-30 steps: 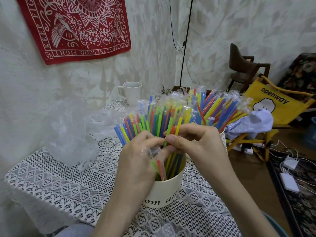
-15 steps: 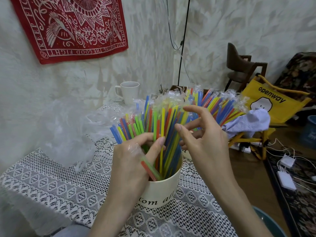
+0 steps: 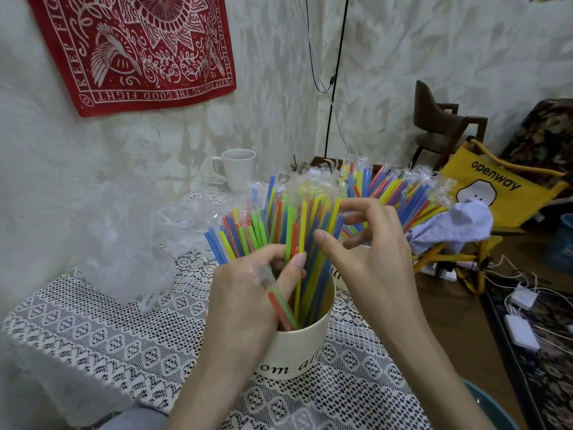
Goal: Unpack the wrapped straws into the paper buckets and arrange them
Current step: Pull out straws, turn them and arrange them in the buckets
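Two hands work at one paper bucket (image 3: 297, 346) of straws on the lace-covered worktop (image 3: 93, 336).
Bucket lettering is part hidden by the left wrist: only "om all" reads. Left hand (image 3: 248, 293) pinches wrapped straws (image 3: 279, 302) and crumpled film, grip closed. Right hand (image 3: 369, 252) fingers, loosely spread, touch the upright straws (image 3: 297, 225), gripping nothing. Second bucket behind is mostly hidden. Yellow chair (image 3: 496, 187) reads "openway".

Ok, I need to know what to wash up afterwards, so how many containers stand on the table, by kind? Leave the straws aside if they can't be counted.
paper buckets: 2 (the near one, and one partly hidden behind the right hand)
white mug: 1
Total: 3 containers
straws: too many and too tightly bunched to count
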